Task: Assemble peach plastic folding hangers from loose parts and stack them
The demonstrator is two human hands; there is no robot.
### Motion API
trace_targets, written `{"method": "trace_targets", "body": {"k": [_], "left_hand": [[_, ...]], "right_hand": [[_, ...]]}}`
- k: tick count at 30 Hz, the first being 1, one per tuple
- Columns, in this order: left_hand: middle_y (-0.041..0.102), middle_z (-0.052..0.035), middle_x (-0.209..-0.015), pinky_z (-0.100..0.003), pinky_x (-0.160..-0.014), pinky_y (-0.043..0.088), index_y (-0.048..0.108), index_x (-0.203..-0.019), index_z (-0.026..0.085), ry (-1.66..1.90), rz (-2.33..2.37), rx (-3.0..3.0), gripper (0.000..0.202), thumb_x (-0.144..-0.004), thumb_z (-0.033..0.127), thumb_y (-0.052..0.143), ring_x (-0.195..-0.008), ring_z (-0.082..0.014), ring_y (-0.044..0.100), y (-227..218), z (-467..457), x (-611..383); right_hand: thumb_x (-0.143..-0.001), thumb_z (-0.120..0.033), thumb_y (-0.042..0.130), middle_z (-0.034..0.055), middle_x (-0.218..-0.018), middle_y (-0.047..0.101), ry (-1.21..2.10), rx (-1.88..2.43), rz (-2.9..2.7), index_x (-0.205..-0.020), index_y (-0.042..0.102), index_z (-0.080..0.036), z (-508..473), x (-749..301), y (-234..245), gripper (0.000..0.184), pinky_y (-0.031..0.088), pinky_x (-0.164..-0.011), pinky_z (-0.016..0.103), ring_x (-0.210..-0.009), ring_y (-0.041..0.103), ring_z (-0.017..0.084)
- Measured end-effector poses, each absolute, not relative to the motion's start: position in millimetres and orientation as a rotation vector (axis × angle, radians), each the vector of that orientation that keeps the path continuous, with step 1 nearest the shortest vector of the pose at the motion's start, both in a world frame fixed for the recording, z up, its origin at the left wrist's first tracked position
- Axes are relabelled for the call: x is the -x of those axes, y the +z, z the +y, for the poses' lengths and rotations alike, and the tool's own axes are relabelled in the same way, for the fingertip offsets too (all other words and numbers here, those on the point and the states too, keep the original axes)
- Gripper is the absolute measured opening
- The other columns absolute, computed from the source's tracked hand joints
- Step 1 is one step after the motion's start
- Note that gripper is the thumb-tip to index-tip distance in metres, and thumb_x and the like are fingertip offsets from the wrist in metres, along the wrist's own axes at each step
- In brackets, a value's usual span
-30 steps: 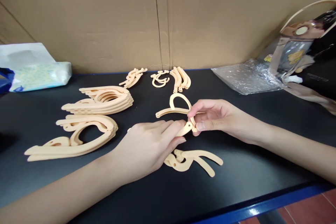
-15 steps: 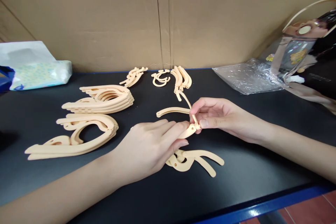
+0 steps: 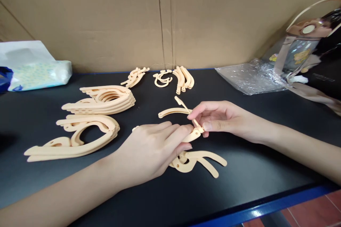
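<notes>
My left hand point(image 3: 157, 147) is closed over a cream plastic hanger arm point(image 3: 193, 135), whose holed end sticks out past the fingertips. Most of that arm is hidden under the palm. At the holed end, my right hand point(image 3: 226, 118) pinches a slim cream hanger piece point(image 3: 182, 102) between thumb and fingers. Seen nearly edge-on, this piece slants up and left from the joint; I cannot tell whether the two parts are locked together. A loose curved arm point(image 3: 173, 112) lies behind the hands. Several hook and arm parts point(image 3: 207, 155) lie in front, partly covered by my left hand.
Stacked folded hangers point(image 3: 106, 101) and a second stack point(image 3: 80, 151) occupy the left. Small braces point(image 3: 135, 77), hooks point(image 3: 161, 82) and arms point(image 3: 185, 78) sit at the back by the cardboard wall point(image 3: 106, 21). A tissue pack point(image 3: 39, 74), plastic bag point(image 3: 245, 76) and bottle point(image 3: 303, 51) flank them.
The slim piece has turned in my right fingers, its upper end shifting left and slightly down. My right forefinger has moved a little left and down; my left hand stays nearly still.
</notes>
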State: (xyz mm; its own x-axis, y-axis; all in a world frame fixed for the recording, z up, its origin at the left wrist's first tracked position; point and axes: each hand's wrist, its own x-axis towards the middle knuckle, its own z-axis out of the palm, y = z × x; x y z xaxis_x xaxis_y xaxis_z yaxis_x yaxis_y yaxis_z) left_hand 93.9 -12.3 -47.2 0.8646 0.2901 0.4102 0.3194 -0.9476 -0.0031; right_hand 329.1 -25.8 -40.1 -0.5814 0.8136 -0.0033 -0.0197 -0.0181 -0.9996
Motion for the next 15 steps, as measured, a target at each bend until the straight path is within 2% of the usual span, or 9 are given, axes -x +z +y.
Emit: {"method": "trace_targets", "body": {"k": [15], "left_hand": [[0.065, 0.0013, -0.076, -0.026, -0.049, 0.039, 0.046, -0.111, 0.019, -0.6, -0.527, 3.007, 0.017, -0.104, 0.026, 0.031, -0.058, -0.0146, 0.062, -56.6, -11.2, -87.3]], "right_hand": [[-0.09, -0.022, 0.066, -0.0012, -0.086, 0.064, 1.615, 0.893, -1.723, -0.101, 0.068, -0.017, -26.6, -329.5, -35.7, 0.012, 0.047, -0.069, 0.022, -0.073, 0.056, 0.008]]}}
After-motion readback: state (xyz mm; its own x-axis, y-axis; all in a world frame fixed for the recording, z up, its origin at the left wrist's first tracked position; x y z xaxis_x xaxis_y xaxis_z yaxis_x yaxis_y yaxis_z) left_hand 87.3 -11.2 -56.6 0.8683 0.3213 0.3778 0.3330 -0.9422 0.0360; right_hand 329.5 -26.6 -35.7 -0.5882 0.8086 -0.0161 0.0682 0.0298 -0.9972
